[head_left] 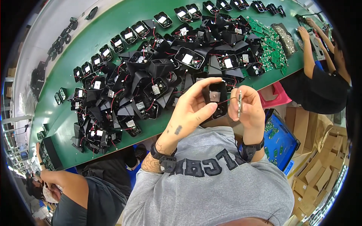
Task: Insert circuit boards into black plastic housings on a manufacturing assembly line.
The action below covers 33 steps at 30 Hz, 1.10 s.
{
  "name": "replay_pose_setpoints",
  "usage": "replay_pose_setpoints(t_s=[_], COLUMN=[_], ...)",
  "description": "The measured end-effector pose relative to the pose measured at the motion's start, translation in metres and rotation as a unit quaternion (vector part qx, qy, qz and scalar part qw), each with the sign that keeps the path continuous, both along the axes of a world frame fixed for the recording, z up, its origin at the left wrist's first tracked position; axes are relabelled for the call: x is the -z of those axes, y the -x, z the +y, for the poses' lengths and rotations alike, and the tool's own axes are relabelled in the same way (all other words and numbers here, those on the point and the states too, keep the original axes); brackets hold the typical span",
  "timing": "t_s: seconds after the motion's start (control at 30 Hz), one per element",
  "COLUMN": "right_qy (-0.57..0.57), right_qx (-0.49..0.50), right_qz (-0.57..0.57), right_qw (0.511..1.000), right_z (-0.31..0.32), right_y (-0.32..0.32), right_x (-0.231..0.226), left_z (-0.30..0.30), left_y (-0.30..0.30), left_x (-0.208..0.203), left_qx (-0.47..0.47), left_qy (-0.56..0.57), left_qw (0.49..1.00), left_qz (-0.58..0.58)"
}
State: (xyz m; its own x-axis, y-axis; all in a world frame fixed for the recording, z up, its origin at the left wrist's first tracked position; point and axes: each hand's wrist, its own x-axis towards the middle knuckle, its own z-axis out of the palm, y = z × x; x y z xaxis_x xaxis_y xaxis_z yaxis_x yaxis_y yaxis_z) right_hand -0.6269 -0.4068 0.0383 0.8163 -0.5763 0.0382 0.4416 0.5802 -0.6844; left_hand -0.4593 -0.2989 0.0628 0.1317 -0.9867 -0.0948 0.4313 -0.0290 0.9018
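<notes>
My left hand (196, 103) is wrapped round a black plastic housing (215, 89), its open side facing up. Inside the housing sits a pale square part, with my left thumb close beside it. Between the thumb and fingers of my right hand (249, 106) a small circuit board (239, 101) is pinched, turned edge-on. A thin dark reddish wire (227, 101) runs from the housing to the board. Both hands are above the near edge of the bench, in front of my body. The housing's lower part is partly hidden by my left hand.
A big heap of black housings (156, 88) with red wires covers the green bench (124, 22). Green circuit boards (272, 52) lie loose at the right, beside a tray of small parts (284, 37). A blue bin (281, 139) holds boards near cardboard boxes (316, 173). Co-workers sit left and right.
</notes>
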Motion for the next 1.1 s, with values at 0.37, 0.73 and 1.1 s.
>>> replay_pose_setpoints(t_s=[0.37,0.73,1.1], right_qy=[0.239,0.370,0.360], right_qx=[0.266,0.300,0.306], right_qz=[0.057,0.061,0.052], right_qw=[0.932,0.877,0.880], right_z=[-0.021,-0.001,0.003], right_y=[0.004,-0.021,-0.016], right_x=[0.009,0.016,0.023], left_z=[0.002,0.001,0.000], left_y=[0.000,0.003,0.004], left_x=[0.005,0.005,0.008], left_qx=[-0.066,-0.025,-0.044], left_qy=[-0.016,-0.018,-0.017], left_qw=[0.996,0.994,0.992], left_qz=[0.064,0.102,0.115])
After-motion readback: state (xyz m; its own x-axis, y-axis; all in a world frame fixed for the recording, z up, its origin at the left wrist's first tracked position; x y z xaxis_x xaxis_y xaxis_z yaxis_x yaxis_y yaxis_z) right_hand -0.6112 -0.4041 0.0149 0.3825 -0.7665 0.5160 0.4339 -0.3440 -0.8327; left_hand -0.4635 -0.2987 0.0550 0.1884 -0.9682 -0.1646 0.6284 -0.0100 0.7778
